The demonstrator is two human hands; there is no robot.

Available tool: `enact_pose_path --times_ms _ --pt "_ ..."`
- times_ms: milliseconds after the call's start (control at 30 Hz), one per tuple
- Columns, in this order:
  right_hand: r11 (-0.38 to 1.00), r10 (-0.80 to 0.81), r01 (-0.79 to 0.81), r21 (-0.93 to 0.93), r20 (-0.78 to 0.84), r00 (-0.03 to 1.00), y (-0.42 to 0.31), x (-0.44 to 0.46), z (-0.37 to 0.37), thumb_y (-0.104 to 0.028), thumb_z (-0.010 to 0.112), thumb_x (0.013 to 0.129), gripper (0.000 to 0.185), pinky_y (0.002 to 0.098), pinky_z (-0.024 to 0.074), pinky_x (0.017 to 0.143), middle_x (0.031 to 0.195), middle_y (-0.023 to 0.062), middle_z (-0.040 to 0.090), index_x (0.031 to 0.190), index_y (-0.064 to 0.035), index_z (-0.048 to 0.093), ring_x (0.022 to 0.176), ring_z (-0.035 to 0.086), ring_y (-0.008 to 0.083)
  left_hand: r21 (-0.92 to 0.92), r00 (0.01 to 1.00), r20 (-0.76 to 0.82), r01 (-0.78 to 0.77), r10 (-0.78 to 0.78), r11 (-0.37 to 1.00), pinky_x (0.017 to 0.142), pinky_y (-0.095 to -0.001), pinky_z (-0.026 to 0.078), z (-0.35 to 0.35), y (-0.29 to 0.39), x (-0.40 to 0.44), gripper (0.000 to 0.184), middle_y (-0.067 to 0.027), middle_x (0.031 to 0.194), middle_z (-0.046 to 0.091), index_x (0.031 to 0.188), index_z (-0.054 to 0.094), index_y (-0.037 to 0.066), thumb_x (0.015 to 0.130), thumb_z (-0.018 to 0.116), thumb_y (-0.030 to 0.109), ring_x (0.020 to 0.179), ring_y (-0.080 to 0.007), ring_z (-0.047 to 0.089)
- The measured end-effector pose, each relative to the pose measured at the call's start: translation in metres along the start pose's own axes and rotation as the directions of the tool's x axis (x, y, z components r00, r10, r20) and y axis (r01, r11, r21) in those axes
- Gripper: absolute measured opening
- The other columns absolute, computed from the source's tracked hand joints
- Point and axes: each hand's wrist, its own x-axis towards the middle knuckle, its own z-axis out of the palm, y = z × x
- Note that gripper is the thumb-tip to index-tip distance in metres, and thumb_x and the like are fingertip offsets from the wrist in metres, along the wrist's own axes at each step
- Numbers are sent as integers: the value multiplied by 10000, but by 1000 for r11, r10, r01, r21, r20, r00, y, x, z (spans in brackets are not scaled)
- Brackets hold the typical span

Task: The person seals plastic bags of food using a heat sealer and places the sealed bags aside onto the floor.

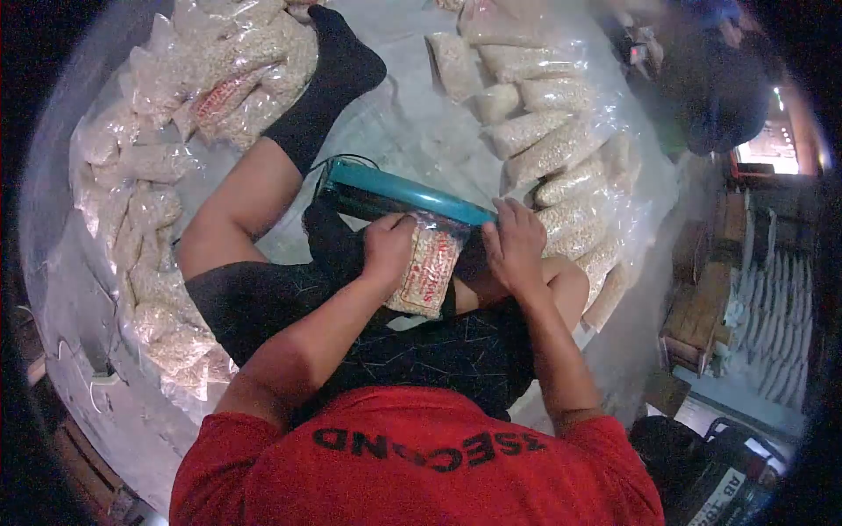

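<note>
A teal hand-lever heat sealer [412,191] lies slantwise across my lap, its far end by my crossed legs. Red lettering marks the clear bag of pale grains or nuts [428,272], which hangs with its top edge at the sealer's bar. My left hand [390,250] is closed on the upper left side of this bag. At the sealer's right end, my right hand [516,238] is closed on the arm, fingers over the tip. The bag's very top is hidden under the sealer.
Several filled clear bags [561,149] lie in a curved row to the right. More filled bags [237,70] are heaped at the upper left, and others [145,254] line the left side. A pale sheet [421,114] covers the floor. Stacked goods [772,298] stand at far right.
</note>
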Motion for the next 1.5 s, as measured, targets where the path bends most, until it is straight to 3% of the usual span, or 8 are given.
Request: enact_pose_path --times_ms 267,333,600,933,1033,1133,1333,1500 --pt "1000 -14 17 -1 487 873 11 26 -24 -660 675 841 987 595 280 1146 1546 276 351 1557 -78 326 1362 383 510 -35 997 6 83 -83 996 740 -305 515 5 18 -6 232 -67 879 736 1002 734 -34 975 622 167 781 -124 635" --pt "994 92 -104 -27 714 694 -4 43 -44 -669 681 832 1074 622 241 1174 1599 292 234 1598 -85 207 1396 313 555 121 1000 -12 17 -15 992 754 -310 517 4 29 -11 222 -79 883 741 1012 736 -25 975 623 162 795 -122 635" --pt "992 119 -93 -79 792 599 0 52 -39 -638 706 833 1113 672 211 1173 1616 314 146 1613 -92 130 1438 235 582 219 1000 -14 -24 28 975 802 -296 516 -2 8 -6 207 -76 940 741 1053 728 -19 979 621 142 868 -111 633" --pt "990 132 -110 -91 875 465 3 66 -42 -495 749 856 1116 676 175 1177 1613 328 31 1615 -111 26 1475 160 569 -51 989 -39 140 -142 989 892 -307 512 -1 4 -10 177 -26 1067 716 1106 709 -4 971 601 33 974 -113 632" --pt "986 162 -109 -126 870 466 0 66 -42 -404 720 897 1035 657 180 1190 1613 328 53 1614 -102 37 1483 159 558 42 995 -22 98 -97 994 894 -310 515 -2 6 -11 180 -32 1066 717 1111 706 -4 973 595 28 974 -117 636" --pt "985 173 -94 -145 842 512 -2 60 -43 -329 700 913 978 642 188 1200 1611 322 99 1616 -99 60 1481 184 555 -229 988 9 150 -152 962 873 -315 523 3 16 -13 177 -42 1046 721 1106 706 -8 983 593 51 940 -121 644" --pt "966 117 49 -255 595 795 3 30 -26 -259 638 905 825 681 343 1102 1578 308 296 1604 -121 220 1356 431 515 245 1000 -4 -18 19 969 803 -287 520 11 37 -15 174 -58 949 729 1042 726 -10 987 624 119 858 -116 642" --pt "970 56 67 -233 485 873 4 16 -23 -210 597 919 706 643 400 1069 1524 294 403 1563 -111 324 1327 479 484 143 1000 8 3 -4 990 782 -305 516 6 22 -12 180 -61 903 729 991 738 -9 963 636 137 811 -124 638"
